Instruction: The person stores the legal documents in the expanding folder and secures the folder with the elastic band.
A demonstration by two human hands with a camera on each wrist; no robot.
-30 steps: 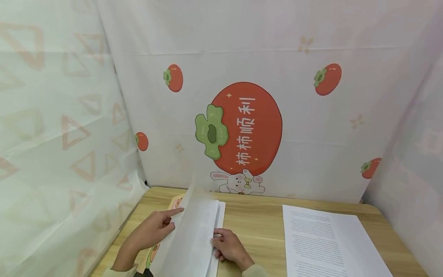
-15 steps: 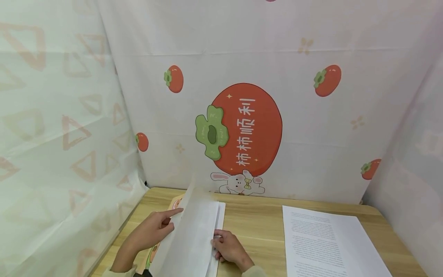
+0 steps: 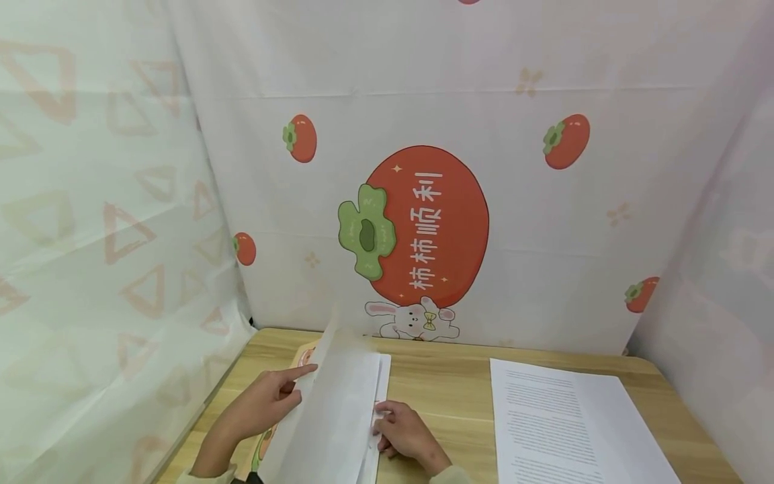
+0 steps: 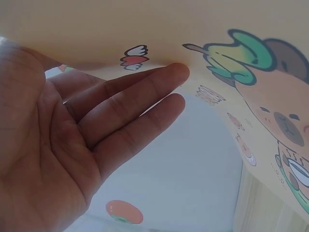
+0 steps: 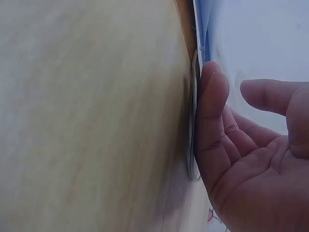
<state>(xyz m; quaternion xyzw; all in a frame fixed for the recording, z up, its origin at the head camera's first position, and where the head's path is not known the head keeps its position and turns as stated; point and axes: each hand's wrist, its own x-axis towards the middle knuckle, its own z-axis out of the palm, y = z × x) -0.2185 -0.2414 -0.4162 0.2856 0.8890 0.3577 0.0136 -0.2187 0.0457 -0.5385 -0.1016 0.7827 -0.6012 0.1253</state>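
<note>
A cream cover [image 4: 285,101] printed with cartoon animals is lifted at the left of the table; its kind, folder or book, I cannot tell. Its raised pale inner sheet [image 3: 314,417] leans over white papers [image 3: 383,380]. My left hand [image 3: 269,403] supports the cover from the left, index finger straight along it; several fingers lie loosely extended against the printed side in the left wrist view. My right hand [image 3: 405,430] is beside the papers' right edge, fingers bent loosely. In the right wrist view its thumb stands apart from the fingers, which touch the edge near a thin pale strip [image 5: 194,111].
A printed sheet [image 3: 544,430] with a blank fold on its right lies on the wooden table [image 3: 441,383] at the right. White curtains [image 3: 272,168] with persimmon and triangle prints enclose the table at the back and both sides.
My right hand has shifted slightly to the right and its fingers have eased off the papers' edge. The left hand and the raised cover hold still. The head view has turned a little.
</note>
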